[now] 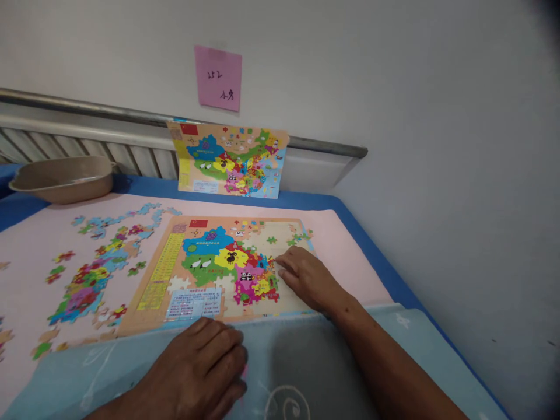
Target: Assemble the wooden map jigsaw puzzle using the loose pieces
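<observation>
On pink sheet (350, 245), head cam: puzzle (286, 230) L & centre mostly filled, upper R & some lower parts bare; loose pcs (90, 286) unplaced at L. R hand (305, 277) at puzzle's R side, can't tell if fingers grip; L hand (207, 364) fingers together over blue cloth (105, 361).

Blue surface (368, 251) lay beneath a pink sheet (345, 262); on the sheet sat a part-filled puzzle board (286, 233), clusters of pieces (87, 286) to its left; tan basin (74, 185) stood at far left; light blue cloth (420, 335) overlapped sheet's near side.
</observation>
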Demonstrator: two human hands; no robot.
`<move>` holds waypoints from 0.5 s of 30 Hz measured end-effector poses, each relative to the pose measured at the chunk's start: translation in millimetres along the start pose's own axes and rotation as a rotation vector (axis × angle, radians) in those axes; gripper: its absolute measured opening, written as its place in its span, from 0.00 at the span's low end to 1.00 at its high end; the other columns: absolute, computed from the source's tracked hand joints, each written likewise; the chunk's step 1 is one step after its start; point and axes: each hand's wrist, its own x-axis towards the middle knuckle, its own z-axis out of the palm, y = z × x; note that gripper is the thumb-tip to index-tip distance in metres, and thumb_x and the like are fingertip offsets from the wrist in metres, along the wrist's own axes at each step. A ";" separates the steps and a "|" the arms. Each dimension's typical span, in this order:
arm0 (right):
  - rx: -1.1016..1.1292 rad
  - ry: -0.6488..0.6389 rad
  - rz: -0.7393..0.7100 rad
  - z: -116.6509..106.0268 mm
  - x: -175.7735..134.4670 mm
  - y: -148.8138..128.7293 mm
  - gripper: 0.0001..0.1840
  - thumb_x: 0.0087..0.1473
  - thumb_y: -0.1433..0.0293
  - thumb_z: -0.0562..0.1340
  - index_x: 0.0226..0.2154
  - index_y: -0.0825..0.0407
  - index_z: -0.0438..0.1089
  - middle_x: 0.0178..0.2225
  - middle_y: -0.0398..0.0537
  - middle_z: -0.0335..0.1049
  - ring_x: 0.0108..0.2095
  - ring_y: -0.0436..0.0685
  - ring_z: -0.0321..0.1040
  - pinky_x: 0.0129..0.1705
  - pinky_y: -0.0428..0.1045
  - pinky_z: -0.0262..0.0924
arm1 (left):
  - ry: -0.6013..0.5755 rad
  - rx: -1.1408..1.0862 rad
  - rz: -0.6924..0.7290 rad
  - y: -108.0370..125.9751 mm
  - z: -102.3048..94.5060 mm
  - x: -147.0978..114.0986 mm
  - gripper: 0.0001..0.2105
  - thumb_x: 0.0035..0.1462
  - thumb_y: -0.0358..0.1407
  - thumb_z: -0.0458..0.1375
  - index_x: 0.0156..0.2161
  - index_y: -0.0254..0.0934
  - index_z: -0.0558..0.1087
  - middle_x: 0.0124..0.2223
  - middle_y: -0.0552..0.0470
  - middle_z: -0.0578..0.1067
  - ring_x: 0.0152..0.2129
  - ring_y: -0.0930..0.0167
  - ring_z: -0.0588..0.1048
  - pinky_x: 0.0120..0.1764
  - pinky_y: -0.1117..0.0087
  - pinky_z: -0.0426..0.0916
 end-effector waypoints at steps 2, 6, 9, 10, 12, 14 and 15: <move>-0.001 -0.012 0.014 0.5 -0.3 0.8 0.07 0.64 0.73 0.62 0.44 0.50 0.74 0.44 0.51 0.72 0.48 0.60 0.67 0.52 0.54 0.59 | -0.012 -0.019 0.012 -0.9 -2.7 0.8 0.06 0.66 0.32 0.57 0.45 0.35 0.75 0.41 0.47 0.80 0.35 0.64 0.77 0.38 0.60 0.74; -0.001 -0.027 0.041 -0.6 0.4 -2.7 0.06 0.63 0.73 0.62 0.41 0.51 0.74 0.43 0.51 0.72 0.47 0.60 0.67 0.51 0.53 0.60 | -0.061 -0.028 -0.001 -1.3 -6.2 2.4 0.04 0.67 0.31 0.58 0.44 0.36 0.74 0.39 0.49 0.78 0.34 0.64 0.75 0.37 0.61 0.72; 0.039 0.000 0.020 -1.8 -0.8 -6.6 0.06 0.64 0.71 0.60 0.39 0.50 0.74 0.42 0.51 0.73 0.45 0.60 0.69 0.49 0.53 0.61 | -0.084 -0.031 -0.009 0.0 -10.0 2.4 0.03 0.67 0.33 0.58 0.42 0.36 0.73 0.37 0.49 0.77 0.33 0.65 0.74 0.36 0.61 0.69; 0.065 0.019 0.008 -0.9 -1.2 -6.2 0.07 0.65 0.69 0.59 0.39 0.49 0.74 0.41 0.51 0.73 0.44 0.61 0.69 0.48 0.54 0.62 | -0.108 -0.030 -0.009 0.0 -11.2 1.8 0.04 0.68 0.35 0.59 0.42 0.36 0.72 0.37 0.50 0.76 0.32 0.66 0.73 0.36 0.61 0.68; 0.112 0.064 -0.008 4.3 0.0 -0.9 0.12 0.67 0.63 0.56 0.41 0.48 0.75 0.41 0.53 0.75 0.43 0.62 0.71 0.47 0.56 0.64 | -0.158 -0.001 0.011 -2.1 -12.8 -0.3 0.07 0.69 0.39 0.59 0.41 0.37 0.72 0.37 0.52 0.76 0.32 0.67 0.73 0.37 0.60 0.67; 0.140 0.067 -0.011 13.0 4.5 8.1 0.15 0.66 0.59 0.55 0.43 0.46 0.76 0.42 0.54 0.76 0.43 0.64 0.72 0.46 0.58 0.66 | -0.167 0.064 0.037 -6.6 -13.9 -2.5 0.10 0.70 0.42 0.58 0.40 0.37 0.72 0.35 0.53 0.75 0.31 0.67 0.72 0.36 0.61 0.66; 0.150 0.070 -0.015 17.3 7.2 12.4 0.16 0.65 0.58 0.56 0.44 0.44 0.76 0.42 0.54 0.76 0.44 0.65 0.73 0.46 0.59 0.66 | -0.170 0.095 0.041 -8.8 -14.7 -3.2 0.11 0.70 0.43 0.57 0.39 0.37 0.72 0.35 0.53 0.75 0.31 0.68 0.71 0.36 0.61 0.66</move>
